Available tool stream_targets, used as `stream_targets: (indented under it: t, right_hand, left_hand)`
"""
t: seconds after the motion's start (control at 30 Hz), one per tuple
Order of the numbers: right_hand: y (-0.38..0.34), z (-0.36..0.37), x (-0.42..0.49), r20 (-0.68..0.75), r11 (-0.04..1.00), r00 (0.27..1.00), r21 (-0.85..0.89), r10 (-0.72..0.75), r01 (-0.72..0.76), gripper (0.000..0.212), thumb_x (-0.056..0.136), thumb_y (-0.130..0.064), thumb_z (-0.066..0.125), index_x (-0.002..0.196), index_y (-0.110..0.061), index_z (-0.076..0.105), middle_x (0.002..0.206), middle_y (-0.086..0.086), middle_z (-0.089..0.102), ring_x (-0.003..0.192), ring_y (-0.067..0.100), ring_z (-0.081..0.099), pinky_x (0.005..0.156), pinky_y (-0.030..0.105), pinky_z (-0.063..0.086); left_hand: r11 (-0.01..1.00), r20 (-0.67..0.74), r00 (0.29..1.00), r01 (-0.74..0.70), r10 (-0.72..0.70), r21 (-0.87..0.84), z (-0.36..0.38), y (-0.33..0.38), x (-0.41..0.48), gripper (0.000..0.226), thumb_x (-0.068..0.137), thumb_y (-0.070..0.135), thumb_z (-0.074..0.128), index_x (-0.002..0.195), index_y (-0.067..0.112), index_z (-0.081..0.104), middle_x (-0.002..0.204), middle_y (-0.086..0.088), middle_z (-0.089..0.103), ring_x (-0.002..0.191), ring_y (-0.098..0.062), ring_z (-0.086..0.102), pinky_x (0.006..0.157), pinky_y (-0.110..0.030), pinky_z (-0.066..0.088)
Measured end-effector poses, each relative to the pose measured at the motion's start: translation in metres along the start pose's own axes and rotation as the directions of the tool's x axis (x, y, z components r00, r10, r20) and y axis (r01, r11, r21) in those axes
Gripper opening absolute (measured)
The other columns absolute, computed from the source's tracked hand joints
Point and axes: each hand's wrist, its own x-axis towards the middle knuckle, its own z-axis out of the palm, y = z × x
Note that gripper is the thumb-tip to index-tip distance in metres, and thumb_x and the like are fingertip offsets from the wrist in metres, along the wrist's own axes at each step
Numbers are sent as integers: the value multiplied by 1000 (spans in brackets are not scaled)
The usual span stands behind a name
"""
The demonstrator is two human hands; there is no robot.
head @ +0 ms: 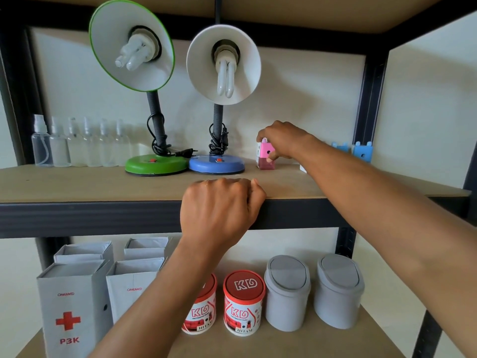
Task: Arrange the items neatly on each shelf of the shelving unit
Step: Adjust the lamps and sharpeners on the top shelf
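Right hand (281, 140) is gripping the small pink block-shaped sharpener (265, 157), likely aligning it beside the blue-based lamp (216, 164); left hand (219, 205), clenched and holding nothing, is bracing against the shelf edge (103, 210).

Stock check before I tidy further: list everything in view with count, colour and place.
spray bottles: six, clear, upper shelf, left
green desk lamp: one, green base, upper shelf, right of the bottles
blue desk lamp: one, blue base, white shade, beside the green one
pink box: one, pink, upper shelf, right of the lamps
white item: one, upper shelf, mostly hidden by the right forearm
blue boxes: two, light blue, upper shelf, far right
first-aid boxes: four, white-grey, lower shelf, left
paint cans: two, red lids, lower shelf, middle
lidded bins: two, grey, lower shelf, right
shelving unit: one, dark frame, tan boards
left hand: fingers curled, on the upper shelf's front edge
right hand: pinches the pink box
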Motion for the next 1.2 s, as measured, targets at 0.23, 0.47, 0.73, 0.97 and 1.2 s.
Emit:
stream_targets:
  t: [0.23, 0.47, 0.73, 0.97, 1.2]
  right_hand:
    - [19, -20, -20, -49, 997, 999, 83, 2, 2, 71, 88, -46, 78, 149, -23, 49, 143, 8, 59, 134, 30, 50, 110, 41, 42]
    - [84, -63, -79, 26, 965, 999, 260, 32, -38, 56, 77, -73, 72, 114, -31, 73, 123, -7, 68, 116, 18, 61, 101, 37, 46]
    - [98, -42, -104, 78, 992, 993, 95, -84, 77, 68, 71, -59, 85, 128, -30, 62, 127, -8, 63, 101, 16, 58, 83, 33, 43]
    - [96, -37, -87, -34, 958, 982, 218, -185, 188, 31, 85, -25, 84, 113, -27, 70, 124, -9, 66, 92, 8, 65, 67, 21, 40]
    - [97, -35, -82, -48, 925, 980, 323, -193, 198, 33, 83, -30, 86, 113, -27, 72, 126, -10, 65, 86, -6, 60, 73, 20, 43]
  left_hand:
    - [1000, 54, 999, 9, -8, -12, 1, 5, 3, 36, 93, 38, 49, 66, 18, 61, 51, -4, 54, 44, -30, 48, 50, -27, 18]
    - [996, 30, 1000, 0, 3, -85, 7, 74, 14, 42, 91, 48, 39, 71, 23, 65, 62, 4, 62, 50, -19, 42, 49, -25, 16]
    - [995, -27, 998, 53, -56, -89, 27, 100, 11, 36, 92, 43, 49, 70, 22, 67, 66, 2, 66, 63, -22, 63, 54, -30, 31]
    - [996, -56, 997, 56, -60, -65, 30, 98, 10, 39, 94, 45, 47, 71, 23, 69, 66, 3, 66, 61, -21, 62, 54, -30, 30]
    - [997, -62, 997, 48, -52, -65, 32, 98, 8, 43, 96, 47, 43, 73, 23, 70, 67, 3, 67, 62, -21, 62, 52, -31, 37]
